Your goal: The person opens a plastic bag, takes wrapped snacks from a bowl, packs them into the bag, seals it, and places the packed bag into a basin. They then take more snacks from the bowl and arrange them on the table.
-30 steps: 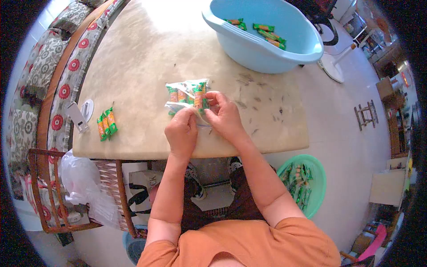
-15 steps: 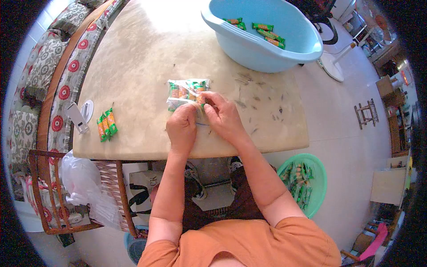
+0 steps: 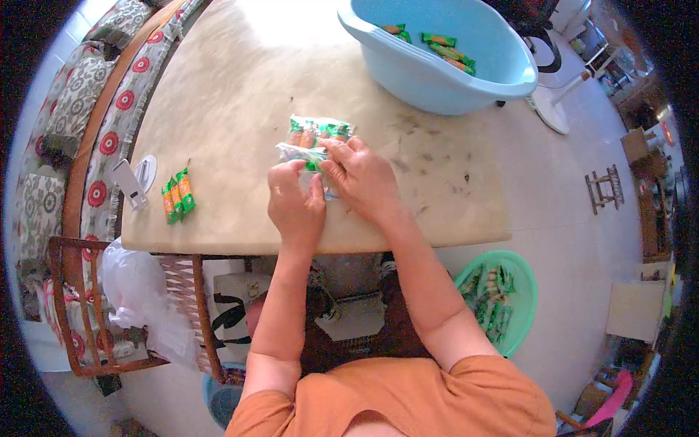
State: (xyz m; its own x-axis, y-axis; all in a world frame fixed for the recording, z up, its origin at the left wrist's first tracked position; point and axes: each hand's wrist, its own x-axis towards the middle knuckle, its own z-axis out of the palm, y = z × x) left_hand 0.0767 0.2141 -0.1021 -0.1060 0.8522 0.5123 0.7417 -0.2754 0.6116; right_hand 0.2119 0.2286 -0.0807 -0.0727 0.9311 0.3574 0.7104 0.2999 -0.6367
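On the table in front of me lies a clear plastic bag (image 3: 318,130) holding several small snack packets in green and orange wrappers. My left hand (image 3: 297,207) is at the bag's near end, thumb and fingers curled on the loose clear plastic. From the right, my right hand (image 3: 366,182) grips the bag's near edge, its fingertips over the folded film. The undersides of both hands' grips are hidden. A few loose snack packets (image 3: 178,195) lie side by side on the table to the left.
A large light-blue basin (image 3: 444,87) with several packets stands at the table's (image 3: 218,124) far right. Below the right edge is a green basin (image 3: 528,291) of filled bags. A white device (image 3: 129,186) sits at left, near a wooden chair (image 3: 207,313) with plastic bags (image 3: 135,284).
The bag's near flap has been folded over toward the packets. My left thumb and fingers have spread a little, and my right hand has shifted onto the flap. The view has moved slightly.
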